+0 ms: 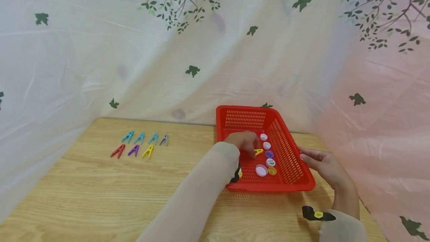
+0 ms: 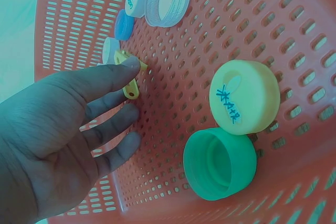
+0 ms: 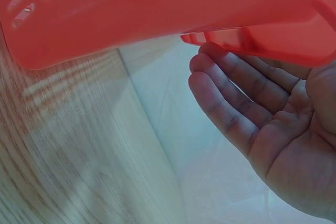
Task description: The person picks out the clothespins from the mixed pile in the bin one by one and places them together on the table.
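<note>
In the red basket (image 1: 250, 187), my left hand (image 1: 242, 140) pinches a yellow clothespin (image 2: 130, 88) between thumb and forefinger, the other fingers loosely spread. Bottle caps lie on the basket floor: a yellow cap (image 2: 244, 97) with writing and a green cap (image 2: 219, 163), near that hand. Farther along are a clear-rimmed lid (image 1: 261, 170), a purple cap (image 1: 269, 154), a printed white cap (image 1: 270, 162) and a small amber cap (image 1: 272, 171). My right hand (image 1: 330, 169) holds the basket's right rim, thumb against it and fingers beneath.
On the wooden table (image 1: 100, 197), left of the basket, clothespins stand in two rows. The back row has light blue clothespins (image 1: 139, 137) and a grey one (image 1: 164, 139). In front are a red (image 1: 118, 151), a purple (image 1: 133, 150) and a yellow one (image 1: 148, 151). A leaf-patterned curtain (image 1: 161, 77) hangs behind.
</note>
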`<state>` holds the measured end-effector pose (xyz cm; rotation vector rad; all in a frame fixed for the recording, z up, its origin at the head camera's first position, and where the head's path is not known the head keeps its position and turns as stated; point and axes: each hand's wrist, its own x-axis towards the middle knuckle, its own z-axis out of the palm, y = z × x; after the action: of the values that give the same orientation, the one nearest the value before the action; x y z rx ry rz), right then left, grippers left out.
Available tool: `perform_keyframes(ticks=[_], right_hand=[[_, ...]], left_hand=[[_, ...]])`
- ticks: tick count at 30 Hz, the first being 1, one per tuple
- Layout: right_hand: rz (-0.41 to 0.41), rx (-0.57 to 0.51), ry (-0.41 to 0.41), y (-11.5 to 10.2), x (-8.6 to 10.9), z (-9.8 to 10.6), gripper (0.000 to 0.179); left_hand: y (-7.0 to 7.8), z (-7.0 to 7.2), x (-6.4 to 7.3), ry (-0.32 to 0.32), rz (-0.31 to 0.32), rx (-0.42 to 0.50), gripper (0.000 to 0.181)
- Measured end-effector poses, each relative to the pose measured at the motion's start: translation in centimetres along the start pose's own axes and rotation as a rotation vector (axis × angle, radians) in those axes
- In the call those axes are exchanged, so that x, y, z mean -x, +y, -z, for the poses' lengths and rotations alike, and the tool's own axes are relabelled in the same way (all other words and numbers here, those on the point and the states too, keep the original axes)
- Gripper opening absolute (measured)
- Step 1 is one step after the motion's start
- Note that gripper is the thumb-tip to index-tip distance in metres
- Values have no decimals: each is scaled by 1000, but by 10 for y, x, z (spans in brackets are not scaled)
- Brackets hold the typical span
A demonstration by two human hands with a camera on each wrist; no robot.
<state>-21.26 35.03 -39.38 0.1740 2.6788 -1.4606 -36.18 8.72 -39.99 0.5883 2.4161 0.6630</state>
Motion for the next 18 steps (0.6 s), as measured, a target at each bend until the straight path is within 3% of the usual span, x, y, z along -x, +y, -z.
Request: perform_keyframes(ticks=[18], right_hand=[[-3,-9,-6,-2,1,0,66]], left_hand=[[-2,0,-2,24,-1,4,29]])
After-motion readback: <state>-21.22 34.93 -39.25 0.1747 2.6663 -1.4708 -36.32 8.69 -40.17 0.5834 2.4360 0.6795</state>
